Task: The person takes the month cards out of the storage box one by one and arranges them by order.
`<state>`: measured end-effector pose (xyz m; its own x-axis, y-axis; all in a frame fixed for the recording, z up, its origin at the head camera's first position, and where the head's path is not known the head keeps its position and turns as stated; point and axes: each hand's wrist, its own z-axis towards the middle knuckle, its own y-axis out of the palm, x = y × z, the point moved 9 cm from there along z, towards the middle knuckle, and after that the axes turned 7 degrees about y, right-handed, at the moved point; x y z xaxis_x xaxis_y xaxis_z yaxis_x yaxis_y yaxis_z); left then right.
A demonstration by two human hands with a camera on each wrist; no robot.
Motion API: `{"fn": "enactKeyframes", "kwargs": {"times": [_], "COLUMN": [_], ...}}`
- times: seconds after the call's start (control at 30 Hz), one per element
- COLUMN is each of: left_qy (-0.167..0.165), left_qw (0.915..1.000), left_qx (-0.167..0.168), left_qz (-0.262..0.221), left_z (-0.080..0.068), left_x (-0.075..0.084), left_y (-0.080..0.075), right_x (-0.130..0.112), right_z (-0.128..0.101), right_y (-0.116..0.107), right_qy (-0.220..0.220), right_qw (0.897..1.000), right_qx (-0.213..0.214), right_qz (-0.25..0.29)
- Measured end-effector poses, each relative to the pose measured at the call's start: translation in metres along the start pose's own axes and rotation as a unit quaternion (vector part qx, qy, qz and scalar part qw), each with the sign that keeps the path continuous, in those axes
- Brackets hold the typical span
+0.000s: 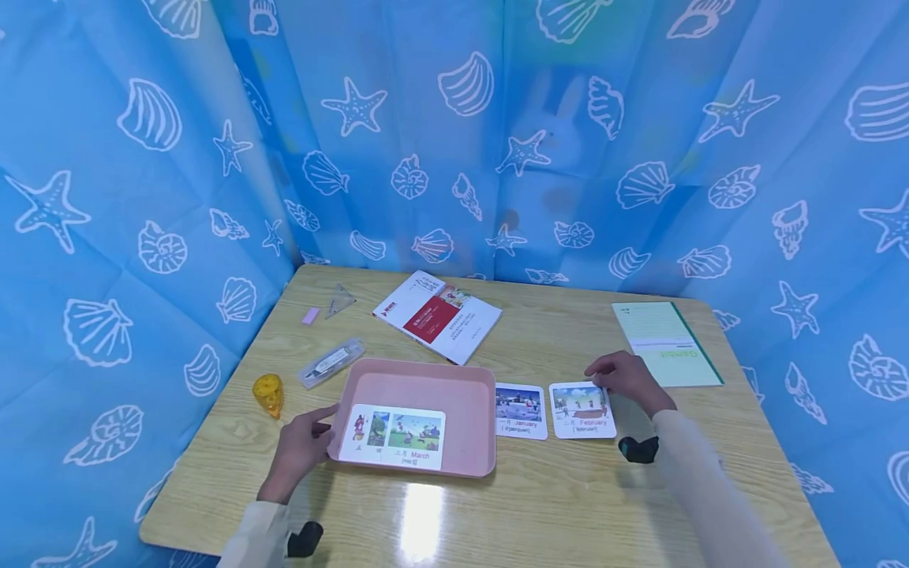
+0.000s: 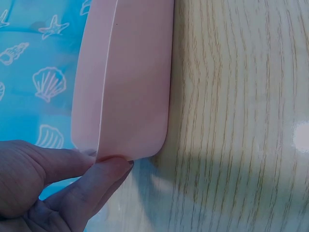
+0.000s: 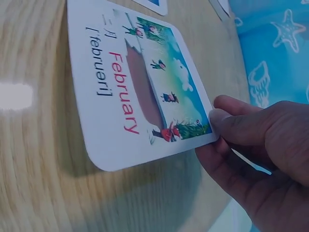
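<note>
- the small print on the march card [image 1: 394,435] in the pink tray [image 1: 469,394] was too fine to read, and a second card under it was half covered.
- the right wrist view cut off all but a corner of the january card [image 3: 153,5].
- the left hand [image 1: 300,448] pinched the tray's near left corner [image 2: 116,153], thumb and finger curled on the rim.
- the right hand [image 1: 625,380] gripped the far right corner of the february card [image 1: 582,410], lifting that edge off the table [image 1: 568,505]; the card lay just right of the january card.
</note>
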<state>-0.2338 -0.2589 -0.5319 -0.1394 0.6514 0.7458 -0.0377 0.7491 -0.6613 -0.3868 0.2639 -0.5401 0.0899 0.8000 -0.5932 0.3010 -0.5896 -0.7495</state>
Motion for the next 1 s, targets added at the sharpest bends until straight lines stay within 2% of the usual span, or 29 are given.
{"fn": "enactKeyframes", "kwargs": {"times": [0.37, 0.57, 0.77, 1.0], "left_qy": [-0.006, -0.008, -0.014, -0.008], "left_qw": [1.0000, 1.0000, 0.9999, 1.0000], "left_qx": [-0.002, -0.001, -0.003, 0.000], "left_qz": [0.001, 0.006, 0.003, -0.003], "left_z": [-0.001, 0.000, 0.000, -0.001], "left_x": [-0.002, -0.002, -0.003, 0.000], "left_y": [0.000, -0.001, -0.001, -0.002], "right_x": [-0.005, -0.005, -0.003, -0.006], "right_z": [-0.003, -0.002, -0.002, -0.005], "right_y": [0.010, 0.013, 0.018, 0.017], "right_qy": [0.012, 0.020, 0.012, -0.007], "right_qw": [0.999, 0.999, 0.999, 0.998], "right_qx": [0.027, 0.026, 0.017, 0.029], "right_qz": [-0.039, -0.035, -0.033, -0.050]}}
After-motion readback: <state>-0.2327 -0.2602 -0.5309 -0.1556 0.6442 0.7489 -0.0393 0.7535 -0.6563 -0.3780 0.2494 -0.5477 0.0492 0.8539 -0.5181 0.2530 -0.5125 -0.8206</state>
